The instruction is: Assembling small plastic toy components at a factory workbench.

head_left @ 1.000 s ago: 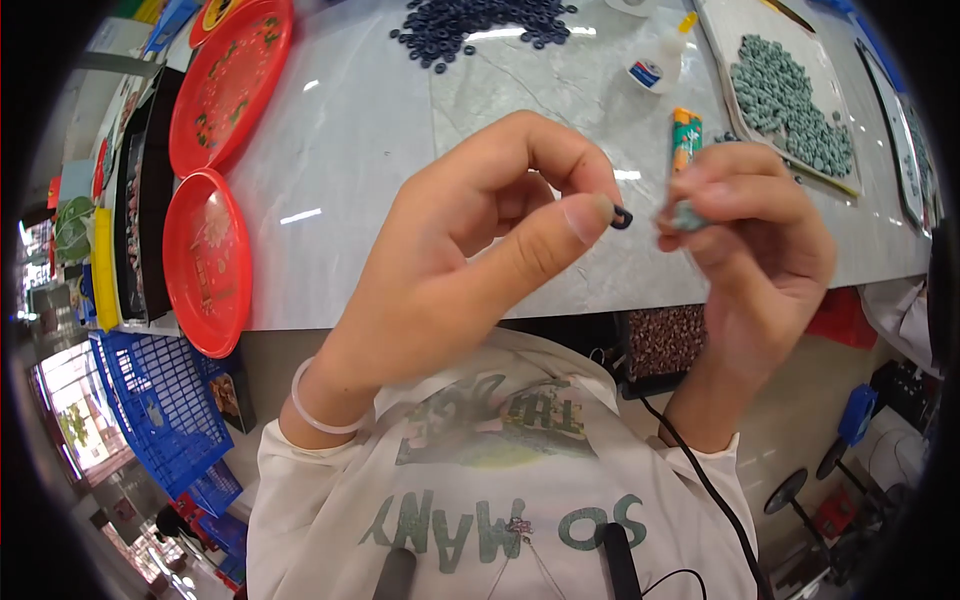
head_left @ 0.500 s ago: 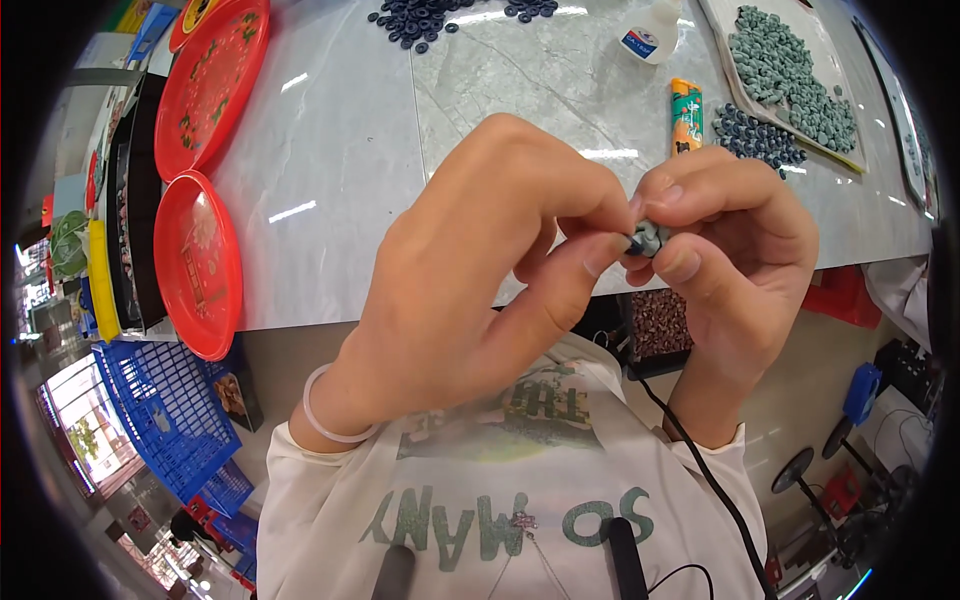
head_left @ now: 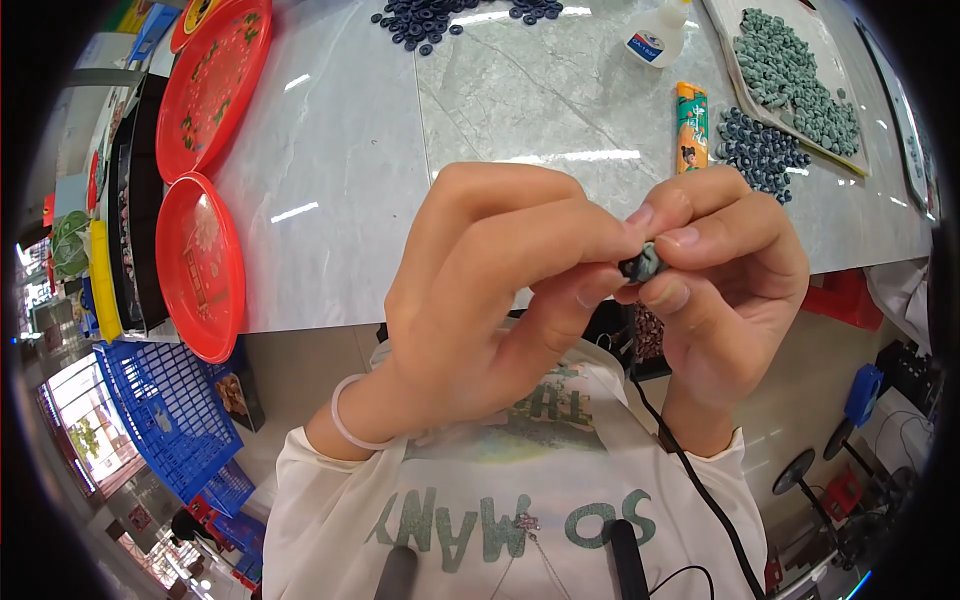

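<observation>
Pinch of left hand [head_left: 455, 300] and right hand [head_left: 742, 325] around green-black piece [head_left: 642, 265]

Large dark-green capitals [head_left: 490, 526] run upside down across a white shirt [head_left: 510, 480] at bottom centre of the frame; a line of letters [head_left: 545, 403] above them is partly hidden; at upper right, a lettered blue, white and red label [head_left: 645, 46] marks a pale bottle [head_left: 666, 32]; below it, pale characters [head_left: 697, 115] stand on an orange-and-green packet [head_left: 691, 135].
</observation>
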A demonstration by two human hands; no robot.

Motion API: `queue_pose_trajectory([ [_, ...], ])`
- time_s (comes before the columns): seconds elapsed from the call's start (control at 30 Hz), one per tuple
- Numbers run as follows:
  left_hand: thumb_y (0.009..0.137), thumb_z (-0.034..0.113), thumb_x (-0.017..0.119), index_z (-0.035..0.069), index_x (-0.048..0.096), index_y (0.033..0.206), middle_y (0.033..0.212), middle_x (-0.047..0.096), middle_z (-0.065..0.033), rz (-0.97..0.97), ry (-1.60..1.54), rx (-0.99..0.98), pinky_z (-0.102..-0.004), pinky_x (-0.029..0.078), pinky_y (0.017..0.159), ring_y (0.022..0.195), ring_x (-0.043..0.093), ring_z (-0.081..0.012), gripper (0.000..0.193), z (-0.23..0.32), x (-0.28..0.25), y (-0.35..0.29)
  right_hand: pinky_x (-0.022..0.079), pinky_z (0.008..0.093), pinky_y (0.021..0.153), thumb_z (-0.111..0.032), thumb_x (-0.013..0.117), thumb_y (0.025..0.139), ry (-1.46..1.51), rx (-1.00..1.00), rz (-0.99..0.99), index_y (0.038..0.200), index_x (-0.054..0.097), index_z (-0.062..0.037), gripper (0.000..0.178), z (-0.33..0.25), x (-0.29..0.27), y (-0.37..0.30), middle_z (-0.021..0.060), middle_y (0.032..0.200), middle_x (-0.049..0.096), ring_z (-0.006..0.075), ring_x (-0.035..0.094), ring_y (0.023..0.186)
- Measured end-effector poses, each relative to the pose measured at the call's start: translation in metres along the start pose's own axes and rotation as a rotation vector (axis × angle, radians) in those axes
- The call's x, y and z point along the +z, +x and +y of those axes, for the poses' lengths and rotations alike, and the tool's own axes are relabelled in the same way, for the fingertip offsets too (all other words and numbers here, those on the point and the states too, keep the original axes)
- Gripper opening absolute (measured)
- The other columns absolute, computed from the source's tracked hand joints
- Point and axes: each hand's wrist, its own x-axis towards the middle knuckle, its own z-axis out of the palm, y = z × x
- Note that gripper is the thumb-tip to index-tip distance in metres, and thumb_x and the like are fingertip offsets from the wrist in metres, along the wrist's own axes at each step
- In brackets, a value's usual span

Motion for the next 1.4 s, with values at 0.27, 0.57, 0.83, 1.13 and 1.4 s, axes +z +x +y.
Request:
queue_pose_trajectory([
  [0.27,0.082,0.008,0.06,0.001,0.055,0.095,0.088,0.05,-0.0107,0.003,0.053,0.046,-0.0215,0.04,0.06,0.072,0.05,-0.0135,0.016,-0.005,-0.002,-0.002,0.049,0.0226,0.065,0.001,0.067,0.072,-0.042,-0.021,0.029,0.082,0.055,0.0013,0.016,0.002,0.005,-0.004,0.0155,0.091,0.054,0.0173,0.056,0.077],
  [0.57,0.078,0.006,0.065,0.001,0.057,0.092,0.086,0.05,-0.0098,-0.003,-0.138,-0.12,-0.0214,0.04,0.06,0.073,0.049,-0.0134,0.017,-0.004,-0.003,-0.004,0.045,0.0262,0.074,0.0,0.069,0.07,-0.035,0.003,0.031,0.082,0.055,-0.0007,0.018,0.004,0.005,-0.005,0.0137,0.093,0.053,0.018,0.054,0.084],
  [0.83,0.076,0.004,0.066,0.0,0.056,0.09,0.086,0.051,-0.0098,-0.043,-0.164,-0.14,-0.0214,0.041,0.059,0.073,0.049,-0.0139,0.018,-0.004,-0.004,-0.005,0.044,0.0261,0.075,-0.006,0.074,0.067,0.118,0.173,0.043,0.084,0.051,-0.003,0.029,0.004,0.002,-0.004,0.0121,0.091,0.052,0.017,0.053,0.083],
  [1.13,0.077,0.001,0.062,0.0,0.051,0.1,0.093,0.048,-0.0123,-0.076,-0.19,-0.123,-0.0216,0.04,0.06,0.071,0.048,-0.013,0.025,-0.009,0.001,-0.006,0.043,0.0287,0.073,0.001,0.067,0.069,0.013,0.207,0.027,0.093,0.055,0.0015,0.027,-0.004,-0.006,-0.005,0.0125,0.092,0.049,0.0174,0.052,0.081],
  [1.4,0.076,0.0,0.06,0.003,0.057,0.093,0.089,0.053,-0.0068,0.068,-0.256,-0.432,-0.0208,0.037,0.055,0.063,0.044,-0.009,0.018,-0.017,0.012,-0.03,0.047,0.025,0.071,0.007,0.055,0.076,-0.375,0.044,0.32,0.096,0.06,0.008,0.02,-0.019,-0.069,-0.022,0.0117,0.094,0.055,0.0167,0.056,0.079],
])
